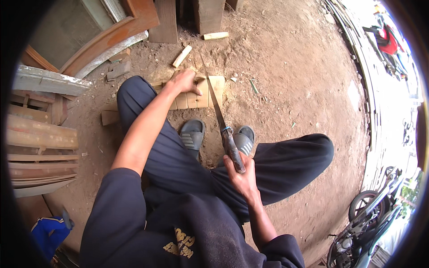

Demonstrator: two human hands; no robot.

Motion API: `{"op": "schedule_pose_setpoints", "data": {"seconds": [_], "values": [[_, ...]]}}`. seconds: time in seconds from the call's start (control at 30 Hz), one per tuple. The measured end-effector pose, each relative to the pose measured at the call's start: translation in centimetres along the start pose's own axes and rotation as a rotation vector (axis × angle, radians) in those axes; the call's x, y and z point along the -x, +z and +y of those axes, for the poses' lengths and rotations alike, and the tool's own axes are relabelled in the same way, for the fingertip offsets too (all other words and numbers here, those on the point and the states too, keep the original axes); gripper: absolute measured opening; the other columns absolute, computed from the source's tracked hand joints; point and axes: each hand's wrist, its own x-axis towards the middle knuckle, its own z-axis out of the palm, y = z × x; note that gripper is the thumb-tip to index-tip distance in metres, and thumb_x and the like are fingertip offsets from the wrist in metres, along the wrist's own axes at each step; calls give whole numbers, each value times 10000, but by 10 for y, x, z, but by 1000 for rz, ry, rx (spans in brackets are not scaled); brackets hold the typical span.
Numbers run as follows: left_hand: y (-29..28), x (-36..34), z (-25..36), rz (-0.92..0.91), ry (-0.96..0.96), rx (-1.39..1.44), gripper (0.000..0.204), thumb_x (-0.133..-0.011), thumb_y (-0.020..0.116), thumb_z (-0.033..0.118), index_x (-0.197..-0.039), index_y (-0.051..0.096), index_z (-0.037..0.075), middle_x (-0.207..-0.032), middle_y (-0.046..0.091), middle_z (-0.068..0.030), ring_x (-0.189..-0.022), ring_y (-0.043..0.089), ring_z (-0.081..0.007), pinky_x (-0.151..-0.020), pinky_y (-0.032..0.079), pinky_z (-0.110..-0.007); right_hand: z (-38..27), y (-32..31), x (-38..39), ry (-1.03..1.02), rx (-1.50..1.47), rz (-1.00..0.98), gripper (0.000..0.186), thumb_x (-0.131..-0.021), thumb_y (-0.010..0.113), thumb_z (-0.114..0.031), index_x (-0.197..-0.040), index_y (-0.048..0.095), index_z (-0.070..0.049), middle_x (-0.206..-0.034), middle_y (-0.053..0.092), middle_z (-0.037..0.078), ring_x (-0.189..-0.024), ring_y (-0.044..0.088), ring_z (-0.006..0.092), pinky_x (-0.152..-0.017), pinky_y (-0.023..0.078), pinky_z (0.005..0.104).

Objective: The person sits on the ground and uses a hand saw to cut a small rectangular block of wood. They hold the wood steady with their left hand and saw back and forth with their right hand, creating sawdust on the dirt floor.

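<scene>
My right hand (241, 172) grips the dark, worn handle of a handsaw (216, 103), whose long blade slants forward to the wood. My left hand (183, 84) presses and grips a pale wooden board (216, 87) on the ground beyond my feet, just left of the blade. The board has several crosswise lines, and pale sawdust lies around it. Two short wood offcuts (182, 56) (216, 35) lie on the dirt past the board.
Wooden frames (138, 18) and upright beams (163, 22) stand at the far left, with stacked slats (42, 163) along the left. Motorcycles (362, 223) line the right edge. A person's blue trouser leg (49, 232) shows at lower left. My sandals (192, 134) rest on the dirt.
</scene>
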Motion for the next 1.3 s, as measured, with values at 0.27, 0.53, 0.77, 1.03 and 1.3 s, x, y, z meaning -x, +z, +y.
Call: {"op": "schedule_pose_setpoints", "data": {"seconds": [0.27, 0.53, 0.77, 1.03, 1.3], "values": [[26, -16, -40, 187, 114, 190, 772, -552, 816, 605, -892, 620, -60, -749, 634, -154, -700, 655, -278, -703, 555, -412, -12, 3, 1, -21, 23, -2, 228, -899, 617, -159, -784, 553, 27, -589, 446, 34, -582, 375, 76, -530, 363, 301], [4, -5, -35, 149, -43, 148, 704, -606, 877, 427, -1086, 650, -35, -1018, 689, -230, -985, 675, -335, -894, 525, -433, -46, 7, 7, -18, 42, -16, 179, -885, 621, -118, -806, 577, 37, -574, 476, 81, -564, 380, 76, -521, 391, 305], [-13, -2, -8, 90, 75, 10, 625, -601, 863, 471, -974, 662, 12, -928, 698, -192, -920, 686, -328, -849, 542, -440, -28, 3, 6, 32, 9, 33, 177, -890, 609, -108, -794, 563, 33, -563, 436, 64, -559, 382, 71, -509, 375, 299], [-6, -1, -21, 169, 105, 25, 636, -607, 861, 457, -950, 643, -32, -947, 676, -228, -945, 666, -361, -847, 512, -451, -14, 18, 7, -8, 22, 15, 221, -900, 619, -112, -746, 523, 13, -599, 396, -11, -586, 334, 59, -507, 315, 285], [7, -5, -12, 203, 36, -26, 636, -597, 862, 539, -719, 647, -47, -683, 651, -139, -643, 643, -249, -618, 559, -366, -26, 29, 14, 10, 29, 9, 178, -891, 616, -120, -811, 569, 32, -569, 492, 89, -534, 442, 103, -524, 415, 321]]}}
